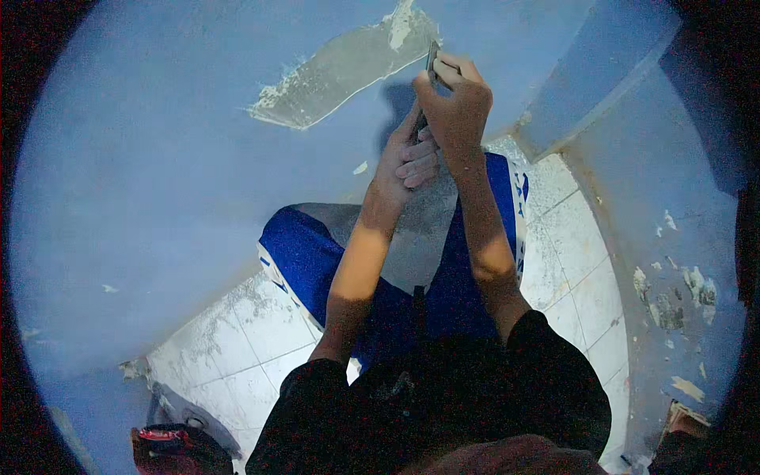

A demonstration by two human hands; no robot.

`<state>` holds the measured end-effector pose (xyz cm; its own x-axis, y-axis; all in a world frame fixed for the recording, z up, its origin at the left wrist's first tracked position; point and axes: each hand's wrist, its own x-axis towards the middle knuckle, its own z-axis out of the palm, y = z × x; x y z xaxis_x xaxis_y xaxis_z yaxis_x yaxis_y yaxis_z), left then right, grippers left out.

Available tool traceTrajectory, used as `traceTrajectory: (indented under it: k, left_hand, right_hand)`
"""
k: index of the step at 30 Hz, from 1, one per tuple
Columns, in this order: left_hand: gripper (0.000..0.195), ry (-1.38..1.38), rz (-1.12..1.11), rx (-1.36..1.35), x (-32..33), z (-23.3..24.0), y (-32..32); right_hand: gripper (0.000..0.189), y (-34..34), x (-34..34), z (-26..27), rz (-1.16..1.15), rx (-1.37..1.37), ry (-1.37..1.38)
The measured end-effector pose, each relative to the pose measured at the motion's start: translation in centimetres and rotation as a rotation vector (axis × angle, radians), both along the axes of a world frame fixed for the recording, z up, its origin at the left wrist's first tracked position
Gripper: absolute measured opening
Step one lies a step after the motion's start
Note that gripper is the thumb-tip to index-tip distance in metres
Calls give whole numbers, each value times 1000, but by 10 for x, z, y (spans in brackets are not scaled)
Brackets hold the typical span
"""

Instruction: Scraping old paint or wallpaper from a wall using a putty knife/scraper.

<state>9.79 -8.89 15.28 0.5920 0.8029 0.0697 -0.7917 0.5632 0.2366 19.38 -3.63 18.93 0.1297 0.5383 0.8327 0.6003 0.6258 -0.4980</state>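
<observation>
A narrow, dark flat tool (432, 57) points upward towards the bare patch on the blue wall; its exact kind cannot be told. Around its upper part, my right hand (460, 110) has its thumb and fingers closed. Lower down, my left hand (412, 157) grips the dark lower part, perhaps a handle, of what looks like the same tool. The exposed grey patch (350, 71) has ragged pale edges, and its upper right end lies beside the tool tip. The fingers hide much of the tool.
Blue walls (148, 178) meet at a corner on the right, with peeling paint (671, 303) there. White floor tiles (570, 255) with grey dust lie around my bent legs in blue trousers. A dark item with red on it (172, 445) is at the lower left.
</observation>
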Motion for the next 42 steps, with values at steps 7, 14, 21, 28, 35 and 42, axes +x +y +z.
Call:
traceTrajectory:
  k: [7,14,21,28,35,42]
  left_hand:
    - [35,182,49,-22,-28,-23,-35]
    - [21,546,175,6,-26,-8,-36]
    - [18,768,309,112,-32,3,-43]
    - [16,697,327,49,-33,2,-44]
    - [15,746,371,-34,-35,4,-48]
    - [14,549,437,75,-57,-9,-50]
  right_hand:
    - [24,-19,1,-51,341,-352,298]
    - [39,-7,3,-49,299,-246,339]
    - [52,47,5,-32,-53,34,-262]
    - [51,34,-9,-35,186,115,-276]
    - [71,68,-11,-8,44,2,30]
    - [88,48,-34,-46,111,5,-313]
